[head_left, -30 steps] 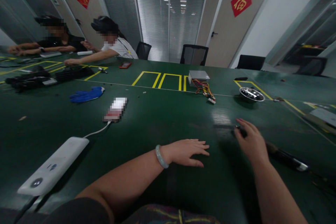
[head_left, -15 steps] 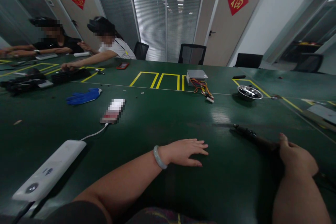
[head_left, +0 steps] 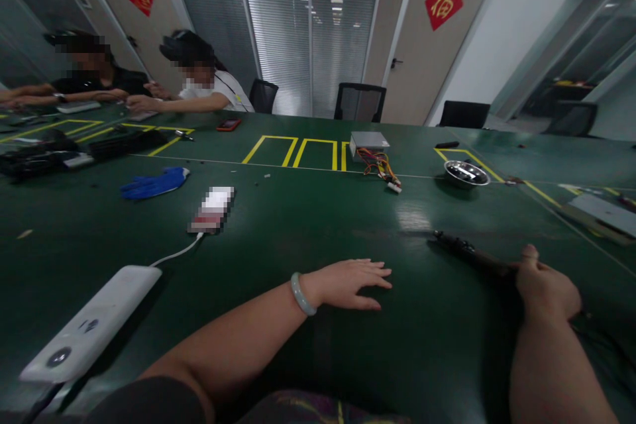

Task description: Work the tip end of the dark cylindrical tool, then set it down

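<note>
My left hand [head_left: 350, 285] rests on the green table [head_left: 308, 218], palm down with fingers spread. It holds nothing, and a pale bangle [head_left: 302, 295] circles its wrist. At the right, my right hand [head_left: 546, 285] is closed round the rear end of a slim dark tool that looks like an electric screwdriver [head_left: 470, 253]. Its tip points away to the left, low over the table. What seems to be a dark cord trails behind my wrist. Beyond the tool sits a shiny metal bowl [head_left: 466, 174]. A grey computer power supply [head_left: 370, 143] with coloured wires lies farther back.
A white power strip [head_left: 92, 324] and a phone [head_left: 212, 211] on a white cable lie at the left. Behind them are a blue glove [head_left: 156, 183] and black gear [head_left: 44, 154]. Two people sit at the far left. A flat grey panel [head_left: 606, 212] lies at the right.
My right hand and the electric screwdriver have shifted slightly left, partly with the camera's small turn. My left hand stays put. The co-worker in white has drawn an arm back from the black gear.
</note>
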`<state>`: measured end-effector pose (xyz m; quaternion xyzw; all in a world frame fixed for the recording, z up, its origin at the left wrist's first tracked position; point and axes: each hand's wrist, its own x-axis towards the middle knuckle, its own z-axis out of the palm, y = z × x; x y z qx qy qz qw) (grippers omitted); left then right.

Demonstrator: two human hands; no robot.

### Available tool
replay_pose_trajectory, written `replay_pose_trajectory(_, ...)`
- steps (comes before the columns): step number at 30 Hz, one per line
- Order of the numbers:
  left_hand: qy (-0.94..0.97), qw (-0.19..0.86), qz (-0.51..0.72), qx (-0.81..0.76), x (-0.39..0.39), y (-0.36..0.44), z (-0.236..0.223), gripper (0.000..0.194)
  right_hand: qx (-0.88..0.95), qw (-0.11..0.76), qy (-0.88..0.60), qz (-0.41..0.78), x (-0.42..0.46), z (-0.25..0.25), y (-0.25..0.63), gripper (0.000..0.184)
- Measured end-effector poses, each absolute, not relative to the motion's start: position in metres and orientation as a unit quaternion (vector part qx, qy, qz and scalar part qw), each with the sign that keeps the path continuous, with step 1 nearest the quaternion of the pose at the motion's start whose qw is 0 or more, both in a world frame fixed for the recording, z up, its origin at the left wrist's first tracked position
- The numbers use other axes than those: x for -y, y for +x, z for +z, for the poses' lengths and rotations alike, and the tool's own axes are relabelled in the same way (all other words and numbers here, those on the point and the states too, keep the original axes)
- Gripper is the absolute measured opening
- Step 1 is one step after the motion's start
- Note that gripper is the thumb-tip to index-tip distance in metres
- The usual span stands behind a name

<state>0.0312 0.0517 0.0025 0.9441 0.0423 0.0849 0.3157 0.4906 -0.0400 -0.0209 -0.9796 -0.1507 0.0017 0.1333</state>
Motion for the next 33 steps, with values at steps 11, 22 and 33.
replay_pose_trajectory(11,0.950,0.299,0.079,-0.040,-0.053,0.031,0.000,0.054,0.330,0.136,-0.933,0.032,0.008,-0.003,0.386,0.069)
replay_pose_trajectory(22,0.956,0.279,0.088,-0.034,-0.052,0.033,-0.005,0.055,0.570,0.245,-0.783,0.041,-0.010,-0.002,0.277,0.062)
replay_pose_trajectory(33,0.959,0.251,0.132,-0.025,-0.051,0.032,-0.011,0.052,0.667,0.225,-0.702,0.105,-0.037,0.008,0.183,0.060)
